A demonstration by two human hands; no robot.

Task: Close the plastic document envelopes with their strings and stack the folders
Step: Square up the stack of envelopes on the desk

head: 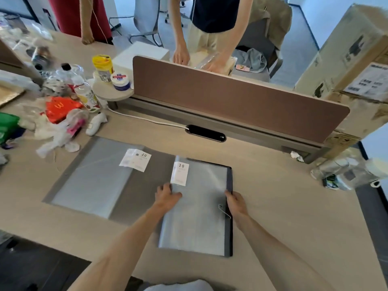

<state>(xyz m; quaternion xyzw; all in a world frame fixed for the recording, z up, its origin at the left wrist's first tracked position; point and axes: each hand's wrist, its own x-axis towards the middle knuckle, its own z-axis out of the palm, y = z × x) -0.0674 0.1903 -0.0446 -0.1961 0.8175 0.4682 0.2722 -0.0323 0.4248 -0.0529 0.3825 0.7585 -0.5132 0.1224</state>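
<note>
A grey plastic folder (197,208) with a dark spine lies shut on the desk in front of me, a white "20" label near its top left corner. A round button with a loose string (223,210) sits by its right edge. My left hand (168,195) rests flat on the folder's left edge, fingers spread. My right hand (236,202) grips the right edge beside the button. To the left a second grey folder (92,177) lies spread open, with its own white label (135,159).
Plastic bags, bottles and a red wrapper (60,108) clutter the left of the desk. A brown divider panel (231,99) runs along the back, with two people standing behind it. A large cardboard box (352,66) and wrapped items (344,173) stand at the right.
</note>
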